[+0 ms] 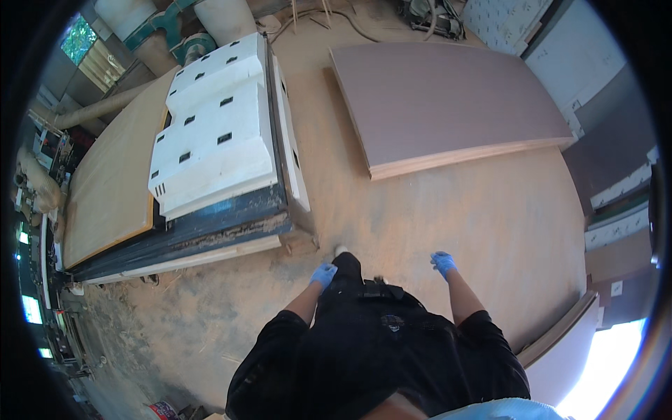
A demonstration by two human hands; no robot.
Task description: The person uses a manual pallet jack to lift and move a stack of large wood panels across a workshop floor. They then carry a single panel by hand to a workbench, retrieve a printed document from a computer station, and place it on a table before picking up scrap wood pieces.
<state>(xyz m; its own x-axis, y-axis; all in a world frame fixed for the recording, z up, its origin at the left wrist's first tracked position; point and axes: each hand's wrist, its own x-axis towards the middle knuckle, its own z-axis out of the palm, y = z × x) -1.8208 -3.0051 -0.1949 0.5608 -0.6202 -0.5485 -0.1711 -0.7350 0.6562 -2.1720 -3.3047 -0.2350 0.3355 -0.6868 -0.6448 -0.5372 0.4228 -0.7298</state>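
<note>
My left hand [324,274], in a blue glove, hangs beside my dark-trousered leg, above the dusty floor. Its fingers are loosely bent and nothing shows in them. To the right, my right hand [442,262], also blue-gloved, is held away from my body over the floor. Its fingers are slightly curled and apart, with nothing visible in them. Neither hand touches a board or machine. Nearest the left hand is the corner of a dark machine base [245,225]. A stack of grey-brown boards [448,105] lies ahead of the right hand.
A white machine cover [217,133] with dark slots stands at left, beside a large tan panel [115,168]. Green-and-white ducting [168,28] rises behind. More boards lean along the right wall, and a pale panel [570,357] stands at lower right. A hose [350,21] crosses the far floor.
</note>
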